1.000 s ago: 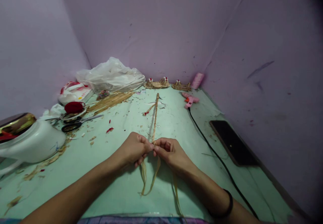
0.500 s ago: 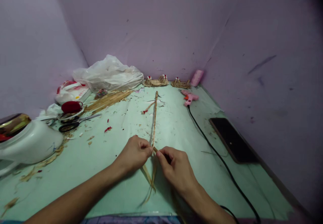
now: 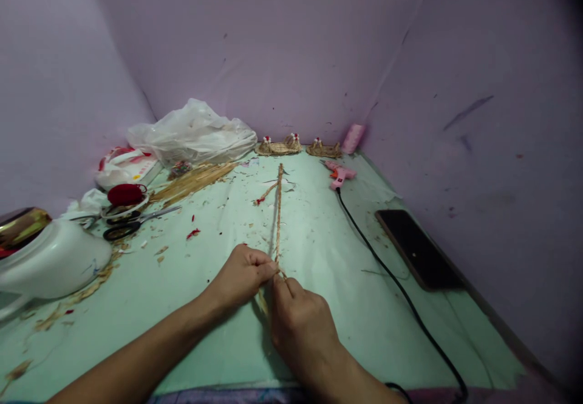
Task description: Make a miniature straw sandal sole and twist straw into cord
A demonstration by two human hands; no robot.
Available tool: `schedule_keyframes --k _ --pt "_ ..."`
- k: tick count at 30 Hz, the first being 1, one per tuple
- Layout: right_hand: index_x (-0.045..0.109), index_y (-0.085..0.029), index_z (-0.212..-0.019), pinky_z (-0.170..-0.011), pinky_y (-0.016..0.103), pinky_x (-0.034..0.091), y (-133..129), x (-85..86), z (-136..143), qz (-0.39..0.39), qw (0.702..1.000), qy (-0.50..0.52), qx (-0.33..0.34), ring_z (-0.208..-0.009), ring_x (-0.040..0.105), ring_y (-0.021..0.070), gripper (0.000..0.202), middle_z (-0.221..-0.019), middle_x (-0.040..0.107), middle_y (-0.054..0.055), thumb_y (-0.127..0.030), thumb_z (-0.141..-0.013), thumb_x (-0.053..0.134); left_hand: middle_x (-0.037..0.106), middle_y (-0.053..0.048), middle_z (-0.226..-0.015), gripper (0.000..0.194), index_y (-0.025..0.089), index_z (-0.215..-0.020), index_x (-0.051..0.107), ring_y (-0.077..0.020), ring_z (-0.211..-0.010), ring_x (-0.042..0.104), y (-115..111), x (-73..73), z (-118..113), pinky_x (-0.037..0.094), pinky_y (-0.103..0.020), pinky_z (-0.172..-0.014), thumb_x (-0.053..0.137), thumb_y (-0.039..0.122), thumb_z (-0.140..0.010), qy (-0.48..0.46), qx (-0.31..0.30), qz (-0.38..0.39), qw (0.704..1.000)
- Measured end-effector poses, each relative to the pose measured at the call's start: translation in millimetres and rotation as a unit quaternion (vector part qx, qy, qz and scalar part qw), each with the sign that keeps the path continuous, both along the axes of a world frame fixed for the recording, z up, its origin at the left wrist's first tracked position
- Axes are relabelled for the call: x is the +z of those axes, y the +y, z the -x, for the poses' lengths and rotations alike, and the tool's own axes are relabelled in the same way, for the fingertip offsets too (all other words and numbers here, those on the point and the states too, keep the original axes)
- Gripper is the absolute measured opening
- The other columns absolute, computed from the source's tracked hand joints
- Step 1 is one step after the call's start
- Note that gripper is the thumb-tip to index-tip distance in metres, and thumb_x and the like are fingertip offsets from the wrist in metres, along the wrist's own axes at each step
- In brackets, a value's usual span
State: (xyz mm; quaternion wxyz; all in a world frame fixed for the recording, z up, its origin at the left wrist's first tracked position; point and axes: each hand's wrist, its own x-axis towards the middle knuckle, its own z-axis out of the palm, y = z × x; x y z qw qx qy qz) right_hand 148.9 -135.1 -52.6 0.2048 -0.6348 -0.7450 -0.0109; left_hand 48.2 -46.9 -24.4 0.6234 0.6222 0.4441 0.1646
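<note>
A thin braid of straw-coloured fibre [image 3: 279, 215] runs away from me along the pale green tabletop, with a short red-tipped side piece branching off near its far end. My left hand [image 3: 248, 276] pinches the braid's near end between thumb and forefinger. Right beside it, my right hand [image 3: 303, 319] is closed on the loose fibre strands, its knuckles turned up. Part of the strands [image 3: 262, 302] shows below my left fingers; my right hand hides the rest.
At left are a white pot [image 3: 59, 258], scissors [image 3: 132, 225], red yarn [image 3: 126, 194] and loose straw [image 3: 195, 182]. A plastic bag [image 3: 195, 133] and small woven sandals [image 3: 279, 148] stand at the back. On the right lie a pink glue gun [image 3: 339, 174], its black cord [image 3: 387, 270] and a phone [image 3: 416, 249].
My right hand has rolled over and moved left, close against my left fingertips, covering strands that hung in view. My left hand keeps its pinch on the braid.
</note>
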Motion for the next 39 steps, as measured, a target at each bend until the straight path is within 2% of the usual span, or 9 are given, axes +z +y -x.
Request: schedule_keyframes --k 4,7,11,14,17,23,30,36,39 --pt "0.064 -0.014 -0.073 -0.043 0.025 0.031 4 16.8 -9 0.038 0.995 0.081 0.035 -0.045 0.049 0.0137 0.021 -0.058 0.06 0.008 -0.017 -0.072 0.043 0.045 0.004 -0.044 0.015 0.011 -0.051 0.058 -0.0065 -0.045 0.035 2 7.8 0 0.029 -0.02 -0.046 0.055 0.023 -0.058 0.026 0.022 -0.013 0.999" --pt "0.059 -0.017 -0.059 -0.049 0.024 0.033 19 36.8 -26 0.053 0.965 0.248 -0.066 -0.05 0.049 0.0128 0.029 -0.055 0.058 0.005 -0.03 -0.079 0.043 0.038 0.006 -0.039 0.015 0.011 -0.05 0.056 -0.0051 -0.041 0.029 6 12.8 3 0.023 -0.02 -0.043 0.056 0.025 -0.056 0.026 0.02 0.006 0.999" --pt "0.057 -0.015 -0.071 -0.052 0.023 0.038 47 48.2 -36 0.244 0.796 0.553 -0.033 -0.053 0.052 0.0113 0.016 -0.061 0.059 0.002 -0.028 -0.073 0.048 0.036 0.006 -0.041 0.017 0.011 -0.051 0.055 -0.0051 -0.042 0.027 11 16.6 8 0.021 -0.021 -0.043 0.054 0.027 -0.056 0.011 -0.005 0.007 1.0" --pt "0.05 -0.017 -0.061 -0.039 0.019 0.028 59 42.1 -30 0.351 0.702 0.62 -0.022 -0.035 0.036 0.006 0.009 -0.041 0.043 -0.007 -0.023 -0.067 0.05 0.035 0.005 -0.043 0.018 0.011 -0.049 0.052 -0.0055 -0.044 0.026 14 14.2 10 0.021 -0.021 -0.044 0.052 0.027 -0.057 0.002 -0.026 -0.012 1.0" --pt "0.046 -0.017 -0.051 -0.035 0.018 0.017 62 32.2 -25 0.342 0.715 0.607 -0.061 -0.03 0.022 0.0027 0.012 -0.035 0.034 -0.01 -0.018 -0.062 0.053 0.032 0.006 -0.044 0.017 0.012 -0.05 0.053 -0.0059 -0.045 0.025 15 8.5 12 0.02 -0.021 -0.044 0.05 0.025 -0.06 0.033 -0.05 -0.048 0.997" --pt "0.052 -0.014 -0.048 -0.041 0.018 0.023 58 20.9 -27 0.295 0.748 0.594 -0.035 -0.037 0.031 0.0034 0.013 -0.041 0.047 -0.005 -0.017 -0.061 0.053 0.035 0.004 -0.046 0.022 0.013 -0.056 0.061 -0.0077 -0.047 0.029 15 9.1 14 0.021 -0.021 -0.045 0.044 0.023 -0.066 0.147 -0.101 -0.176 0.968" --pt "0.051 -0.014 -0.053 -0.044 0.018 0.027 57 15.5 -22 0.289 0.71 0.639 -0.058 -0.042 0.041 0.0052 0.009 -0.046 0.052 -0.003 -0.018 -0.06 0.056 0.049 -0.001 -0.047 0.026 0.014 -0.052 0.058 -0.0099 -0.046 0.041 -6 20.3 13 0.026 -0.021 -0.044 0.043 0.025 -0.07 0.232 -0.065 -0.24 0.94" --pt "0.052 -0.013 -0.058 -0.046 0.019 0.029 53 17.5 -19 0.282 0.689 0.664 -0.072 -0.044 0.04 0.0054 0.011 -0.049 0.05 -0.003 -0.022 -0.061 0.058 0.063 -0.013 -0.067 0.027 0.009 -0.075 0.063 -0.0184 -0.051 0.054 -41 -0.2 1 0.033 -0.027 -0.045 0.04 0.008 -0.062 0.293 -0.177 -0.499 0.796" --pt "0.051 -0.013 -0.06 -0.044 0.019 0.027 53 15.9 -19 0.288 0.685 0.666 -0.068 -0.042 0.039 0.005 0.015 -0.049 0.05 -0.003 -0.025 -0.061 0.059 0.063 -0.012 -0.064 0.023 0.011 -0.07 0.064 -0.0174 -0.051 0.054 -38 7.8 4 0.036 -0.026 -0.046 0.041 0.016 -0.069 0.242 -0.188 -0.451 0.838"
